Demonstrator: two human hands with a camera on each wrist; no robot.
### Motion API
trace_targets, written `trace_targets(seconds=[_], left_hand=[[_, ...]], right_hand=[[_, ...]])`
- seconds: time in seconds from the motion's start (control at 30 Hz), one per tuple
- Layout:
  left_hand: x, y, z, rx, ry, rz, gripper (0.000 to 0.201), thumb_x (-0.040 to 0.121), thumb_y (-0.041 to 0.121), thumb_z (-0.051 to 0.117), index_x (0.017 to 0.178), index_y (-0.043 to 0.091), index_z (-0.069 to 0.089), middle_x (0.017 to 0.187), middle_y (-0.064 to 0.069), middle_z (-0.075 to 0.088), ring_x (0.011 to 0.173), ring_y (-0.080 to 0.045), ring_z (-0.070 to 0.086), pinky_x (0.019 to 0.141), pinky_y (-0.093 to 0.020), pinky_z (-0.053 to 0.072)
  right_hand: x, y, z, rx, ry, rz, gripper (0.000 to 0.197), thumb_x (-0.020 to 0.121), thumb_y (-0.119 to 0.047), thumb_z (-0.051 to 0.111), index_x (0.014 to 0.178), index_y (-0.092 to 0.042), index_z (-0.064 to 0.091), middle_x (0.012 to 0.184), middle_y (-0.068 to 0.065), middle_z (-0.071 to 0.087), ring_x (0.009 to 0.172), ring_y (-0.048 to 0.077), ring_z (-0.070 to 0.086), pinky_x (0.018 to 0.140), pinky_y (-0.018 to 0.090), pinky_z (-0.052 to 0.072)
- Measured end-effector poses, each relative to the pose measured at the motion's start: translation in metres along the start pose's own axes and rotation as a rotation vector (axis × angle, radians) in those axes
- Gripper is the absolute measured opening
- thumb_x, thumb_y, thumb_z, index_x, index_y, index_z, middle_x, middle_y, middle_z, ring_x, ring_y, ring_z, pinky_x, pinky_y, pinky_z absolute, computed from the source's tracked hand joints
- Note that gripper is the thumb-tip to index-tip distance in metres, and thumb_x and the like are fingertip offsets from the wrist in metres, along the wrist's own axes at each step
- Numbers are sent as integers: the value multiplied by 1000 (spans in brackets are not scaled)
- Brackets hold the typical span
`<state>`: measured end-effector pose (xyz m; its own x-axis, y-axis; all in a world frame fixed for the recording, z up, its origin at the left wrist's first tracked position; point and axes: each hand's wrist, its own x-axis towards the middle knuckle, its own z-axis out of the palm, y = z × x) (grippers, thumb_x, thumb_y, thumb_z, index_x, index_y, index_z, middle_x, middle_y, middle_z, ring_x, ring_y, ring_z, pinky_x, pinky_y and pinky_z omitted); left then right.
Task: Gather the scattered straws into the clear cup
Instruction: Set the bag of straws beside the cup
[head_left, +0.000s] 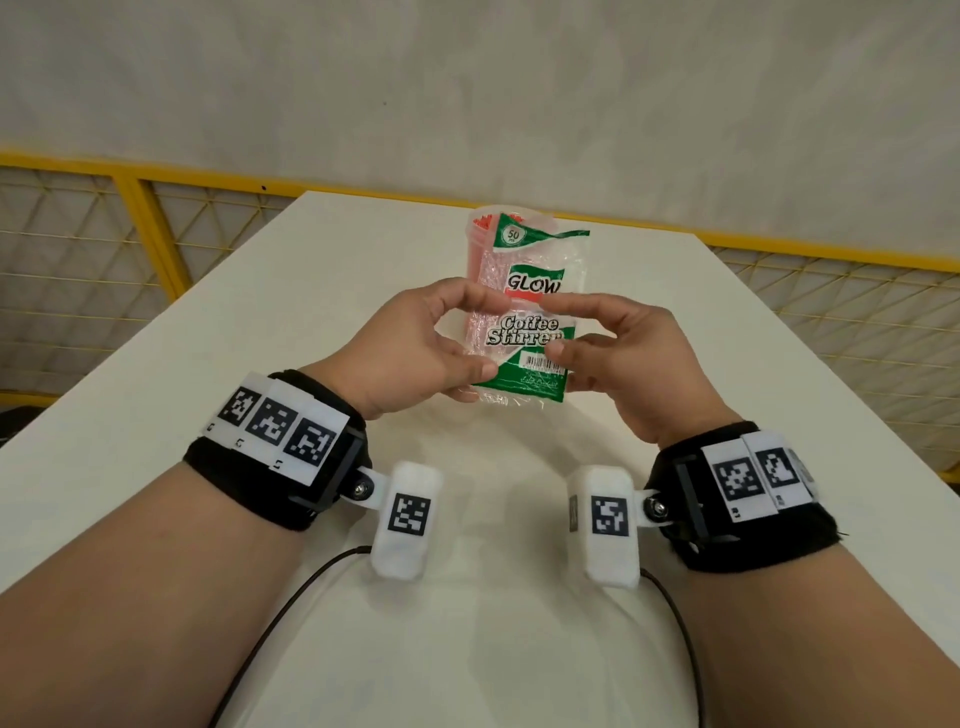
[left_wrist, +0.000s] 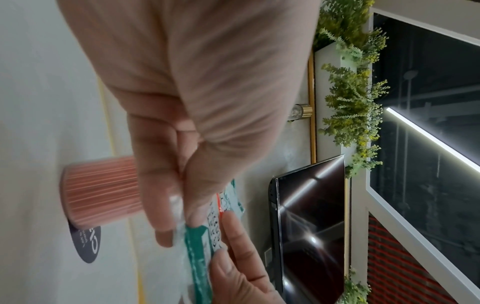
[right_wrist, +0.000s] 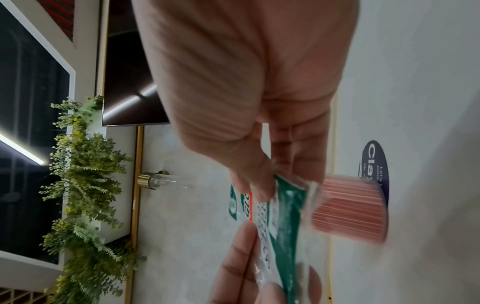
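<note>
A clear cup (head_left: 477, 255) packed with red straws (head_left: 481, 227) stands upright on the white table (head_left: 249, 332), just behind my hands. Both hands hold a green and white plastic packet (head_left: 530, 332) labelled as coffee stirrers, raised in front of the cup. My left hand (head_left: 467, 338) pinches its left edge between thumb and fingers. My right hand (head_left: 566, 330) pinches its right edge. The left wrist view shows the packet (left_wrist: 200, 242) at the fingertips and the cup (left_wrist: 101, 191) beyond. In the right wrist view, the packet (right_wrist: 285, 211) partly covers the cup (right_wrist: 353, 207). I cannot tell whether the packet holds straws.
A yellow mesh railing (head_left: 130, 208) runs behind and beside the table. Two black cables (head_left: 291, 597) trail from the wrist cameras across the near part of the tabletop. The table's right edge (head_left: 831, 364) lies close to my right wrist.
</note>
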<state>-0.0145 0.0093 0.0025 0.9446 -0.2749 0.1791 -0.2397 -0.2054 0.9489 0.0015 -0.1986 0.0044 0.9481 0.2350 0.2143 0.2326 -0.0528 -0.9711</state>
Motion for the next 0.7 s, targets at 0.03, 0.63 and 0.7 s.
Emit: trace_targets(seconds=[0.03,0.63,0.7], left_hand=[[0,0,0,1,-10,-2,49,81,-8,71,115,26,59,84,15,74,69,-14,72,60,-26,58],[-3,6,10,-12,-34,-25,59,82,-8,70,130,20,52,123,-1,63,75,-20,74,65,-26,59],[-2,8,13,-13,-16,-14,62,81,-7,71,133,19,51,126,2,62,75,-20,74,65,-24,58]], right_hand=[[-1,0,-1,15,-5,-3,40,82,10,66,102,-23,71,90,7,76,81,24,73,67,38,59],[-14,1,-1,-90,51,-76,69,77,17,67,127,-27,52,122,-13,56,83,11,59,74,36,59],[-13,1,-3,-81,79,-78,67,78,15,67,126,-29,52,124,-12,55,86,14,59,77,41,59]])
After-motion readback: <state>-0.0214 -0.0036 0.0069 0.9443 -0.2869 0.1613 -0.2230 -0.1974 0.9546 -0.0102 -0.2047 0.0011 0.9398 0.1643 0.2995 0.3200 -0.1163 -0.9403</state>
